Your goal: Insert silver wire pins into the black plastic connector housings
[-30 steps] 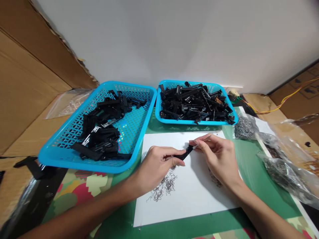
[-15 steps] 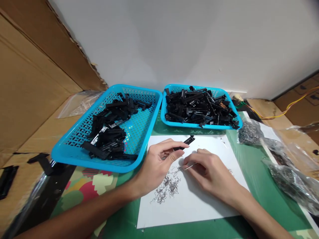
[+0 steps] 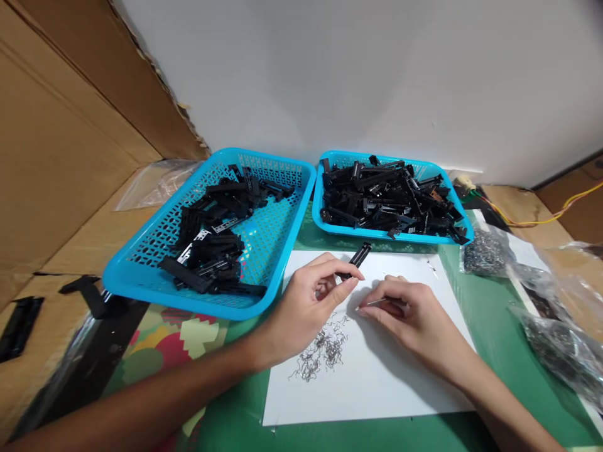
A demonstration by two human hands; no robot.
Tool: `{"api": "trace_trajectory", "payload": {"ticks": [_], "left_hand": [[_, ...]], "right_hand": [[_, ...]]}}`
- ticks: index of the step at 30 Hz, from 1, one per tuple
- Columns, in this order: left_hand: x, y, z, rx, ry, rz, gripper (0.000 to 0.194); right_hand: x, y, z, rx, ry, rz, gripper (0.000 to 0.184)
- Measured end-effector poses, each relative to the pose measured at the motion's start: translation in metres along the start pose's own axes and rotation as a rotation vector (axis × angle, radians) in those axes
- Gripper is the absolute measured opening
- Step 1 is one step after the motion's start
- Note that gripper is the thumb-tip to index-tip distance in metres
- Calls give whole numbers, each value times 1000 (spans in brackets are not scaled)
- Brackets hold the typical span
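The black part juts past the left hand's clamped fingers; the curled right hand pinches a thin metallic piece.

Small workshop: baskets of black parts

- One head-worn view, facing forward and down onto the green surface.
- Close range: left hand and right hand mid-frame, forearms at the near side.
- Far limit: pale wall behind perforated blue baskets.
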State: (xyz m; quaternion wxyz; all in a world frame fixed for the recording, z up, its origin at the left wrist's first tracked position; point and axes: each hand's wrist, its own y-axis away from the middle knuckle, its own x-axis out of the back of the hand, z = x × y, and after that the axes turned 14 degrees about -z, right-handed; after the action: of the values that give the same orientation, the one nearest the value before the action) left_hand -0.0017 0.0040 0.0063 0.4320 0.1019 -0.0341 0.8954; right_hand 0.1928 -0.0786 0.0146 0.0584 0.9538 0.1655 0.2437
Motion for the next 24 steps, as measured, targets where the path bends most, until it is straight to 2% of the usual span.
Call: {"api": "trace_trajectory", "payload": {"ticks": [4,8,12,20,24], "left_hand": [[0,0,2,13,-32,-48,15],[2,0,4,-24,25,-139,21],[2,1,1,-113,130,-223,21],[2,-1,1,-146,238,-154,28],[4,-1,5,-136,252,-156,23]], "right_hand": [[5,4,-1,37,-98,147,9],[8,6,-3,121,-165,271,5],[4,7,-5,186,-199,286,8],[-3,8,-4,386,-28,255,28],[-3,10,-3,436,18,228,37]]}}
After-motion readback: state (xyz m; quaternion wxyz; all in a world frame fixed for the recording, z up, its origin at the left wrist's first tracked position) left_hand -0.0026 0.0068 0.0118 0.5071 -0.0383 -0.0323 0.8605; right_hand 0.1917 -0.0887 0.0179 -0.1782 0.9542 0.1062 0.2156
